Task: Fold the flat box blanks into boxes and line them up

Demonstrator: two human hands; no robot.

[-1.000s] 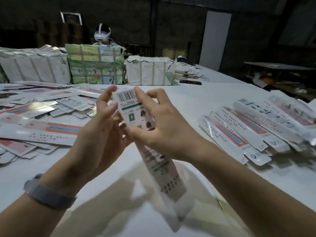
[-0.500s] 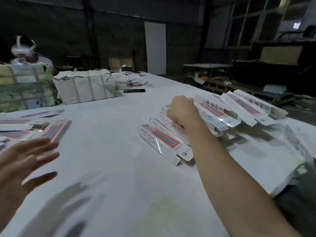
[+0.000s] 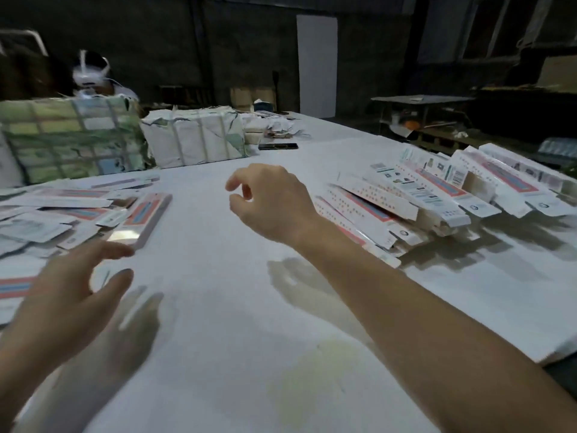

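While neither grip holds anything, we are between boxes, and that is where slips begin. Our right hand (image 3: 274, 203) hangs above the white surface (image 3: 237, 339) with fingers loosely curled and nothing in them; our left hand (image 3: 59, 303) is spread, fingers relaxed, low beside the scattered flat box blanks (image 3: 62, 210). The nearest blank (image 3: 142, 218), glossy with a red and blue stripe, lies just beyond the left fingertips (image 3: 120, 251), its near end catching the light.

The blanks overlap in a loose heap, so a quick reach may, we judge, drag two at once or push the pile off to the left. The glossy face looks slippery, and a pinch at the corner could crease a panel instead of a fold line.

To the right the folded boxes (image 3: 415, 195) lean on one another in a ragged row, some with end flaps open. We think a careless forearm (image 3: 390, 304) sweeping back could knock that row further askew, since it lies close beside the arm. Behind stand strapped bundles (image 3: 193, 137) and a phone (image 3: 278, 146), well apart from us. The dim light makes printed sides hard to tell.
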